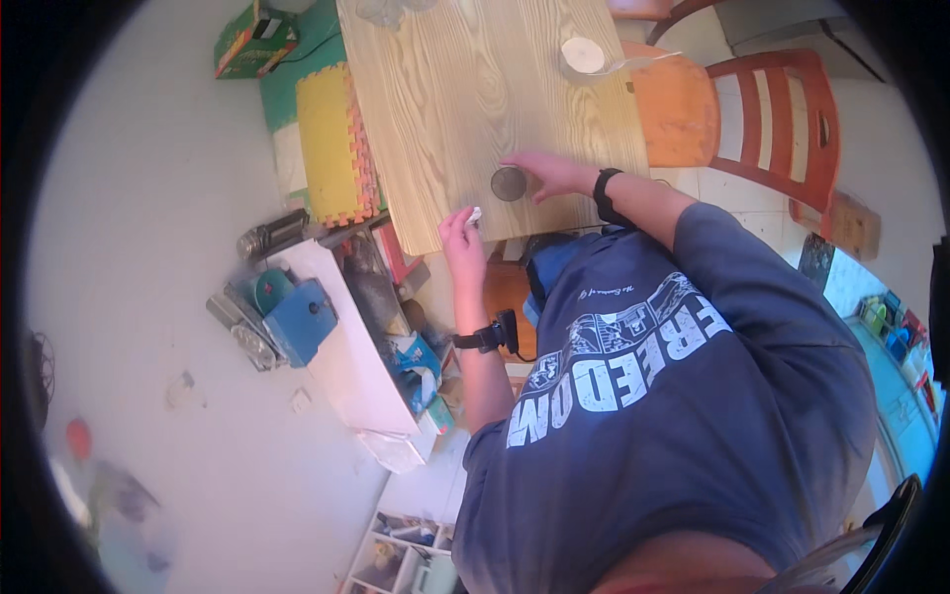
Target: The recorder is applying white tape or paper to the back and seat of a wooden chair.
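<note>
A small white crumpled piece, tissue-like (475,214), is pinched in the fingertips of my left hand (458,234), just over the near left corner of the wooden table (445,119). To its right stands a dark round cup (509,184), seen from above. My right hand (556,175) is beside the cup with fingers spread: one finger stretches past its far side and the thumb sits apart on the near right. Whether the fingertips touch the cup I cannot tell.
Toward the table's far right is a clear container with a pale round top (583,55). Orange chairs (792,129) stand to the right. Yellow foam mats (332,148) lean left of the table, and a white shelf (341,356) crowded with items stands nearer.
</note>
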The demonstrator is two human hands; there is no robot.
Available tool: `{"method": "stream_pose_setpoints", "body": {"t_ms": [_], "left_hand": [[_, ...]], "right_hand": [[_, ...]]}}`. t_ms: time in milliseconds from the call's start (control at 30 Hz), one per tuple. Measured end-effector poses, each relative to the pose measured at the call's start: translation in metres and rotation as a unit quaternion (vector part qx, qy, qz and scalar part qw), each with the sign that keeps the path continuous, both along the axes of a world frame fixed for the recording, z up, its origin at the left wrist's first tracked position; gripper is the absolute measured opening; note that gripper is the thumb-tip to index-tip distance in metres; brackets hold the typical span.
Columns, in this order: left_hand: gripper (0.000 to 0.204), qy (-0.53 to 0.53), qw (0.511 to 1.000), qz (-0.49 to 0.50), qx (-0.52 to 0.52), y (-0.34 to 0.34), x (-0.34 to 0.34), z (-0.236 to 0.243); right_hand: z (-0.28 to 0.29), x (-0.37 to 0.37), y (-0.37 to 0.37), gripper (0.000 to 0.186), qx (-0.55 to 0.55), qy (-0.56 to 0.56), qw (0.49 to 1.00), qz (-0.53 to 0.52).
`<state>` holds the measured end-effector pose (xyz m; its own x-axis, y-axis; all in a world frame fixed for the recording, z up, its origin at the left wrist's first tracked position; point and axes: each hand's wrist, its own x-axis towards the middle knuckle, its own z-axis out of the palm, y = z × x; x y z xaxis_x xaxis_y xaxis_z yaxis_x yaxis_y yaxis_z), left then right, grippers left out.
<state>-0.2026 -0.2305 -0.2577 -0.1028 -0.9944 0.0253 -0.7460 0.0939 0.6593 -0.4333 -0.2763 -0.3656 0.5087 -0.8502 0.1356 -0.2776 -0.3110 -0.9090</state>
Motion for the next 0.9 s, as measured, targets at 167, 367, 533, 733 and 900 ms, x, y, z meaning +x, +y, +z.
{"method": "stream_pose_setpoints", "body": {"t_ms": [167,367,533,733,900], "left_hand": [[0.023,-0.015,0.997,-0.071,0.024,-0.012,-0.034,-0.011],[0.019,0.151,0.986,0.001,0.067,-0.019,-0.056,0.003],[0.016,0.089,0.996,-0.018,0.003,-0.013,-0.072,0.037],[0.016,0.057,0.976,-0.137,-0.161,-0.023,-0.092,0.074],[0.019,-0.024,0.963,-0.175,-0.203,-0.031,-0.107,0.082]], "right_hand": [[0.007,-0.021,0.019,0.072,0.022,-0.063,0.996,-0.057],[0.035,-0.039,0.014,0.062,-0.035,-0.045,0.99,-0.126],[0.071,-0.058,0.012,0.062,-0.113,-0.044,0.982,-0.142],[0.106,-0.053,-0.011,0.064,-0.166,-0.052,0.969,-0.173],[0.115,-0.051,-0.009,0.062,-0.178,-0.053,0.967,-0.175]]}}
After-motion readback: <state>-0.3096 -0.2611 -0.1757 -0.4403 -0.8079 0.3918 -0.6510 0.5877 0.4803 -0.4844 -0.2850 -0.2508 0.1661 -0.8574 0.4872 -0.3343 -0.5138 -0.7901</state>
